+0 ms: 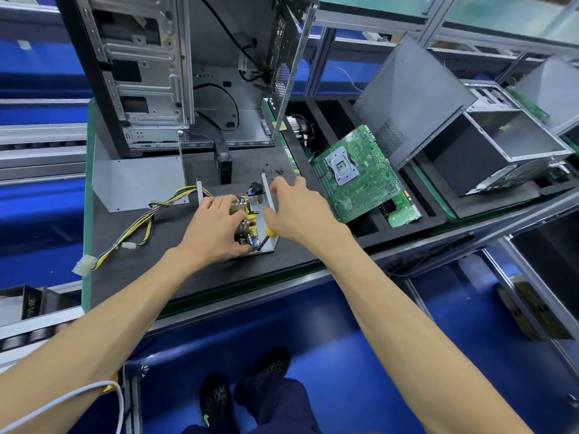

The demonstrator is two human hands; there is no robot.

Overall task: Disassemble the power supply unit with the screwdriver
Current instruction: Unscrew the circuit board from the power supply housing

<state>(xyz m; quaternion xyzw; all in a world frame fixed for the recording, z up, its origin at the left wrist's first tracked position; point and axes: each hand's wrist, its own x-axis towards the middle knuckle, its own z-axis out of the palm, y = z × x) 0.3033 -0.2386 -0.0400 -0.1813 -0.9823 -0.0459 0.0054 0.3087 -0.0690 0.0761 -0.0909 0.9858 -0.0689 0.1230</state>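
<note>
Black foam mat [131,227] on the green-edged workbench, with the opened power supply unit [250,220], a grey sheet-metal tray holding a crowded yellow-brown circuit board, near its front middle. Left hand [216,230] pressed flat on the board's left side, fingers spread over the components, gripping nothing. Right hand [297,211] over the unit's right wall, fingers loosely curled and partly open; blurred, so cannot tell whether touching the metal. Yellow-handled screwdriver [270,234] lying inside the tray just below the right palm, dark shaft angled toward the near left corner; not clearly held. Bundle of yellow and black wires [147,220] trailing left from the unit to a white plug [84,265] at the mat's left edge. Small dark screws [275,171] scattered just beyond the unit. Empty black-and-silver computer case [175,73] upright at the far side. Green motherboard [357,173] tilted to the right.
</note>
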